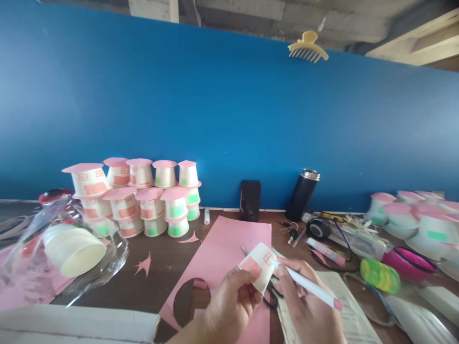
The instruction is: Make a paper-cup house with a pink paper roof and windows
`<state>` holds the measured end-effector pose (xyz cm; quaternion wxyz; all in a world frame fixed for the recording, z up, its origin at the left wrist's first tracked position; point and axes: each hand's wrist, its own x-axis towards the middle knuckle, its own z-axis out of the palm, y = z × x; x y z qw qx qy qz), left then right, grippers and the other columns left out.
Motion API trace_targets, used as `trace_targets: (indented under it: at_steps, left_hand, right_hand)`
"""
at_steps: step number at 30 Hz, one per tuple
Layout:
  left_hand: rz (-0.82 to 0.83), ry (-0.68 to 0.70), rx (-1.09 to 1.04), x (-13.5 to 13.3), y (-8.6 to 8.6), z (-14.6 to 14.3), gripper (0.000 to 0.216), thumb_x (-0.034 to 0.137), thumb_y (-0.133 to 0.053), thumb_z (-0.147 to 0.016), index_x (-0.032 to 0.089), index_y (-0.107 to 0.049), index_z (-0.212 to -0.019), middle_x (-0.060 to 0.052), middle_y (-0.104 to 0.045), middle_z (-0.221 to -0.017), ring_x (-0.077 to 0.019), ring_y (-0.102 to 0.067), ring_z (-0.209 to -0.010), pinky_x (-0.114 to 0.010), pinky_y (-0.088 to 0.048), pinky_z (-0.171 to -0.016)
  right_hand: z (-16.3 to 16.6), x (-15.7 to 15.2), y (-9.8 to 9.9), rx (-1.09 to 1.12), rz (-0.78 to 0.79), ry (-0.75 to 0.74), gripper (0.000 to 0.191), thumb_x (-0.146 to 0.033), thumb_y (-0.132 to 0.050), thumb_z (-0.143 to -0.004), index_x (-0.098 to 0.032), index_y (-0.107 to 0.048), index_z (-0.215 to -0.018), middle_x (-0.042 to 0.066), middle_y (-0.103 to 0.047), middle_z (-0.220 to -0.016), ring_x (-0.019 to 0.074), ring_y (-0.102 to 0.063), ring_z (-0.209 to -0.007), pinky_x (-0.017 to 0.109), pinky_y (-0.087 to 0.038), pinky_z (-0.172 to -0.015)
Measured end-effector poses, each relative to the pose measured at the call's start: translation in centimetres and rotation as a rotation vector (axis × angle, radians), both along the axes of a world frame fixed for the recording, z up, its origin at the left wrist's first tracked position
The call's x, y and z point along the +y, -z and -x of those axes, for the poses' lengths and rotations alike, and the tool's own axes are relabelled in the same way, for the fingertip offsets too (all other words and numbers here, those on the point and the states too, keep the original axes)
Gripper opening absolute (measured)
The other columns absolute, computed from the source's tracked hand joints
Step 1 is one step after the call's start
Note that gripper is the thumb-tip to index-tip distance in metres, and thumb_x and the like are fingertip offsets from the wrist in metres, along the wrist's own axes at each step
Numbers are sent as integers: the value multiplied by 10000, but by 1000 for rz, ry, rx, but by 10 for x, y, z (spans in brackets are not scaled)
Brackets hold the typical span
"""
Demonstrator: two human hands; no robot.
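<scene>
My left hand [233, 303] is closed around a white paper cup [264, 258], tilted on its side. A coloured door patch and a small window outline show on the cup's wall. In my right hand [304, 296] is a white marker [308, 285] with a pinkish end, its tip touching the cup by the window drawing. Beneath the hands lies a pink paper sheet [229, 239] with a round hole cut from it. Black-handled scissors [271, 302] show partly behind the cup.
At the left, decorated cups with pink paper tops [150, 203] stand stacked. Plain nested cups [75, 248] lie in clear plastic. A phone [250, 200] and a black flask [303, 195] lean by the blue partition [222, 110]. Keys, a glue stick [325, 251] and more cups [426, 224] are rightward.
</scene>
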<state>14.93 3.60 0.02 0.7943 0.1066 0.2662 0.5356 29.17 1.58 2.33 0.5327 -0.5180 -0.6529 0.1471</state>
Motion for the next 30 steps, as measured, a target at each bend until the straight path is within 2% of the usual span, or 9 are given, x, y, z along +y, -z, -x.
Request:
trace_targets:
  at_steps: [6,16,30]
  left_hand:
    - [39,6,-14,1,-2,1,73,48,-645,-723,83,-687,-771,-54,-687,-718,-115,-587,-600,-211,-432,-542]
    - [72,1,-35,-1,-6,2,59,31,-632,-749,80,-663,-757,-46,-672,-702,-104,-581,-580,-202,-432,-524]
    - [120,-11,-67,1,-8,3,119,28,-683,-675,125,-626,-713,-44,-678,-682,-115,-590,-553,-212,-440,-511]
  right_hand:
    - [1,0,-2,29,31,4,165,-371,-572,-925,-229,-642,-971,34,-760,-757,202,-748,-621,219,-585,-495]
    - [1,-1,-2,21,19,20,156,-371,-587,-909,-236,-651,-955,15,-757,-731,190,-742,-590,205,-566,-455]
    - [2,0,-4,-2,7,21,151,-368,-568,-920,-235,-631,-951,-2,-723,-648,178,-723,-543,198,-551,-434]
